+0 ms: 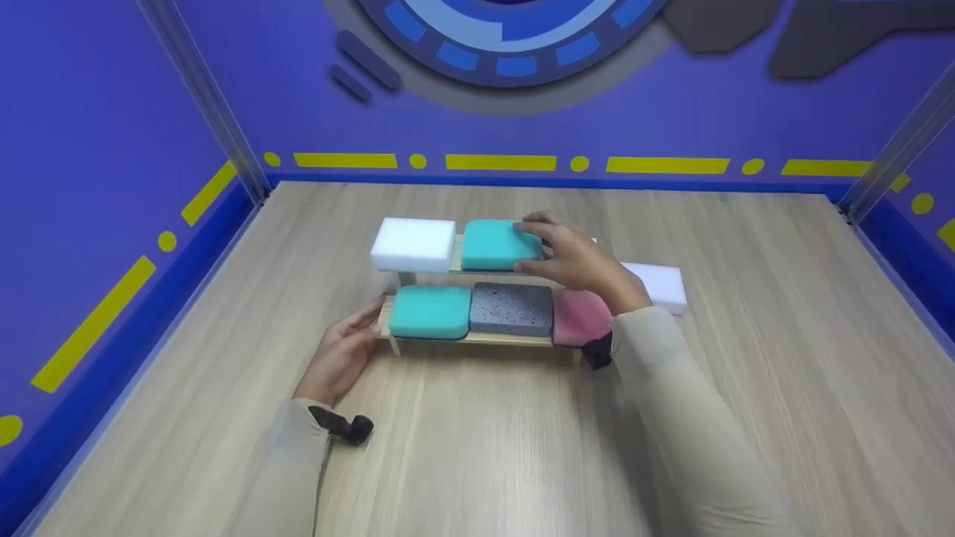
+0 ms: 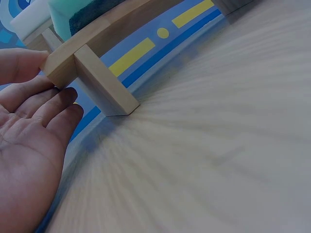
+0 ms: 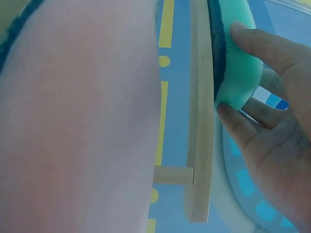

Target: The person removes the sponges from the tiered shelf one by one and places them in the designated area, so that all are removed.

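A two-tier wooden rack (image 1: 455,258) bears several sponges. My left hand (image 1: 343,358) holds the left end of its lower shelf, thumb and fingers at the board's end (image 2: 63,68). With my right hand (image 1: 582,257) I grip the right side of a teal sponge (image 1: 498,245) on the upper shelf; its dark scouring layer (image 3: 217,53) faces the board. A white sponge (image 1: 414,242) sits to its left. On the lower shelf are another teal sponge (image 1: 430,312), a grey speckled block (image 1: 512,309) and a pink sponge (image 1: 580,317), partly hidden by my right wrist.
Another white block (image 1: 660,286) lies right of the rack, partly behind my right forearm. The wood-grain table (image 1: 485,432) is bounded by blue walls (image 1: 97,149) with yellow markings at the back and sides.
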The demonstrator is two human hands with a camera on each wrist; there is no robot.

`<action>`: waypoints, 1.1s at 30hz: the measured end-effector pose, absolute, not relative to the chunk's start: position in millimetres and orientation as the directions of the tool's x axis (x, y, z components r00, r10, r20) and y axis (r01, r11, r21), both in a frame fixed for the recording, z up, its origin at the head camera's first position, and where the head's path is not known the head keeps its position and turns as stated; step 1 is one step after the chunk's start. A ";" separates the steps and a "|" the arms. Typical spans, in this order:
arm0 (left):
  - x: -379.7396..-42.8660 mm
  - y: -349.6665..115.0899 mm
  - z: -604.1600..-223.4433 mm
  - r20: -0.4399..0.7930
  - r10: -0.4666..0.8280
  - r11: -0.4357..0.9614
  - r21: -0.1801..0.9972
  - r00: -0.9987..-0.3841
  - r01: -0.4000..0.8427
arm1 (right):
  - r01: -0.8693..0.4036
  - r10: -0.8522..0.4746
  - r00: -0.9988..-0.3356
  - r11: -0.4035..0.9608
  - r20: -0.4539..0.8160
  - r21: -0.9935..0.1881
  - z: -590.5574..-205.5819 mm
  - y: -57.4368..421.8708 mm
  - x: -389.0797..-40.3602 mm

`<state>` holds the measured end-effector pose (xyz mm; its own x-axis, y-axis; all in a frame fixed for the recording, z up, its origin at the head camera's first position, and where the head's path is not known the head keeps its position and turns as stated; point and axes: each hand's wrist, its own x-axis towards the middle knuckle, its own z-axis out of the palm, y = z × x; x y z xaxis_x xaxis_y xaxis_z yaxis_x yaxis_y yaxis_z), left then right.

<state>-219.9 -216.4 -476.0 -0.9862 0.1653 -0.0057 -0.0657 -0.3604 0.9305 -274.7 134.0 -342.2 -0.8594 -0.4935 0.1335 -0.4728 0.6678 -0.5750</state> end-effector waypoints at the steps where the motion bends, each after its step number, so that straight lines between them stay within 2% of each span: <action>1: -220.0 -216.2 -476.0 -0.006 0.165 -0.364 0.929 -0.986 -0.066 | -0.473 -0.493 -0.859 0.666 0.135 -0.576 -342.0 134.6 -274.6; 17: -219.0 -217.7 -476.3 0.001 0.195 -0.367 0.927 -0.981 -0.072 | -0.480 -0.485 -0.859 0.653 0.163 -0.586 -331.7 148.7 -271.0; 33: -218.6 -216.0 -475.5 -0.030 0.160 -0.389 0.917 -0.987 -0.091 | -0.508 -0.492 -0.846 0.626 0.205 -0.592 -325.1 175.6 -268.5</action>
